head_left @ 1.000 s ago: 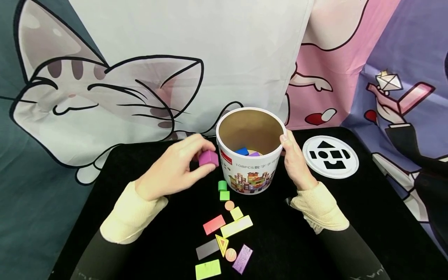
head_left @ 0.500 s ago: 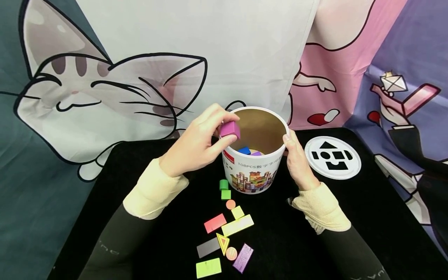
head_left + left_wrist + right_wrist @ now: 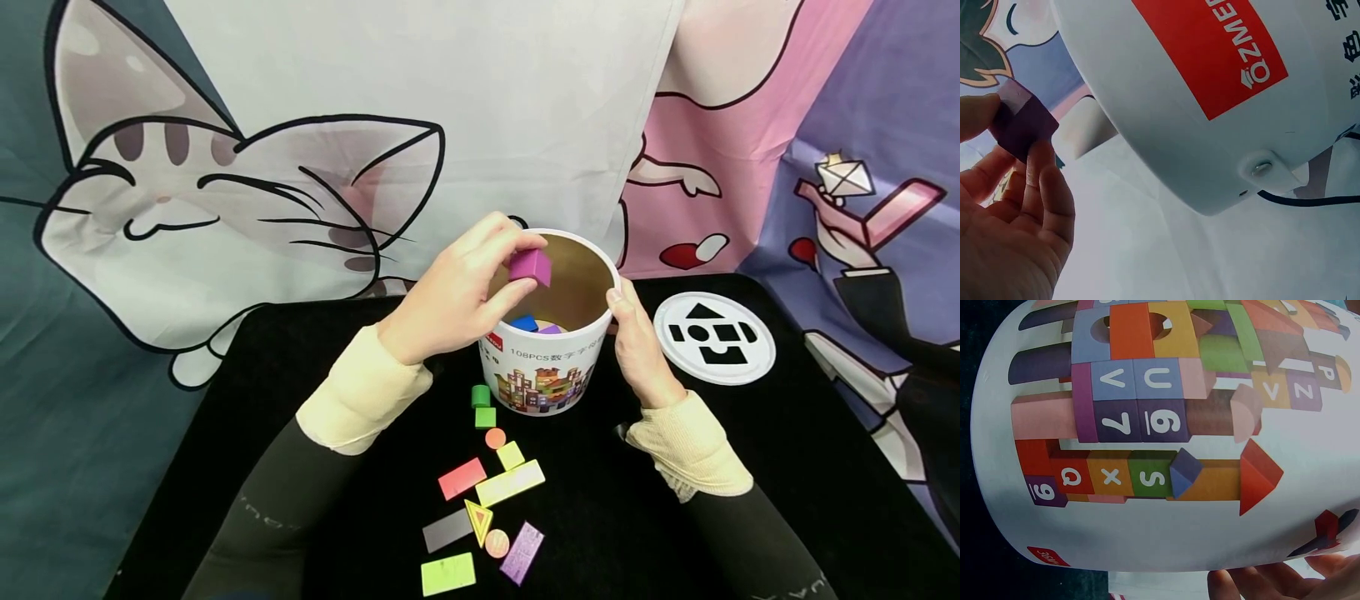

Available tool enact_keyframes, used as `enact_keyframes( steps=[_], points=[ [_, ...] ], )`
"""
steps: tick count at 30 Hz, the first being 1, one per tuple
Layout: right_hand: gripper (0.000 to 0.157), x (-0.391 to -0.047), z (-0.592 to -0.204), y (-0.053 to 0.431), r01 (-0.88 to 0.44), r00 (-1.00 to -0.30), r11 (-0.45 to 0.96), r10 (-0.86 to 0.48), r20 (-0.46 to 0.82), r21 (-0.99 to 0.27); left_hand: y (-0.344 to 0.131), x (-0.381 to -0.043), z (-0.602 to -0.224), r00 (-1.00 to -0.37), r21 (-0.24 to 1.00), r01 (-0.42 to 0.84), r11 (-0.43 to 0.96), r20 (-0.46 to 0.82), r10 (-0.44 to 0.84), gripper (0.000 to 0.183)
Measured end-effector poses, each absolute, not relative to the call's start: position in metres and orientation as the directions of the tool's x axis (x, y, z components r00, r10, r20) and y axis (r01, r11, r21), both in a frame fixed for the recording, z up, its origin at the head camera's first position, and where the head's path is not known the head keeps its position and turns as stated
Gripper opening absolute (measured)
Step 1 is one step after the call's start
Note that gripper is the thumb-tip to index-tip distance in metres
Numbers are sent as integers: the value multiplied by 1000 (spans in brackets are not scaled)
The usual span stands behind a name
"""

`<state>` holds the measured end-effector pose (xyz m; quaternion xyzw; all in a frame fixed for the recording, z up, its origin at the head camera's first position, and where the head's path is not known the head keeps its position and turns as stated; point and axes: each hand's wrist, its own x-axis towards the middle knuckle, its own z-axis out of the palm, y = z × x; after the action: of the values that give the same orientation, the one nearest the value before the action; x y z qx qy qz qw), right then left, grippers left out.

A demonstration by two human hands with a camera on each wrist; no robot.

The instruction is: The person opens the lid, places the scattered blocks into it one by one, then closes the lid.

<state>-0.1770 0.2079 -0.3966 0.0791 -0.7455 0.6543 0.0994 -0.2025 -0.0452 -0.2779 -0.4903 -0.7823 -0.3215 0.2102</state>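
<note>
My left hand (image 3: pixel 457 287) pinches a purple cube (image 3: pixel 530 267) between thumb and fingers, over the mouth of a white bucket (image 3: pixel 536 375). In the left wrist view the same cube (image 3: pixel 1024 122) sits at the fingertips beside the bucket's outer wall (image 3: pixel 1147 112). A blue block (image 3: pixel 523 323) and a lighter purple block (image 3: pixel 550 329) show inside the bucket. My right hand (image 3: pixel 637 346) grips the bucket's right rim, thumb at the edge. The right wrist view shows its fingers (image 3: pixel 1260 581) below the printed wall.
On the black table lie several loose blocks, among them a red one (image 3: pixel 462 478), a long yellow one (image 3: pixel 510 483), a yellow triangle (image 3: pixel 478 522), a grey one (image 3: pixel 447 531) and a purple one (image 3: pixel 522 553). A white lid (image 3: pixel 714 367) with shaped holes lies right of the bucket.
My left hand has carried the purple cube from the bucket's left side up and rightward over its mouth. The right hand keeps its hold on the rim.
</note>
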Motion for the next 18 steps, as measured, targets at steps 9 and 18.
enact_keyframes(
  steps=[9,18],
  points=[
    [55,-177,-396,208,-245,-968,134,15,249,-960,-42,-204,-276,-446,271,894,358,624,641,31],
    [55,-176,-396,207,-247,-968,135,12,251,-959,-40,-205,-277,-455,263,889,375,609,650,30]
  ],
)
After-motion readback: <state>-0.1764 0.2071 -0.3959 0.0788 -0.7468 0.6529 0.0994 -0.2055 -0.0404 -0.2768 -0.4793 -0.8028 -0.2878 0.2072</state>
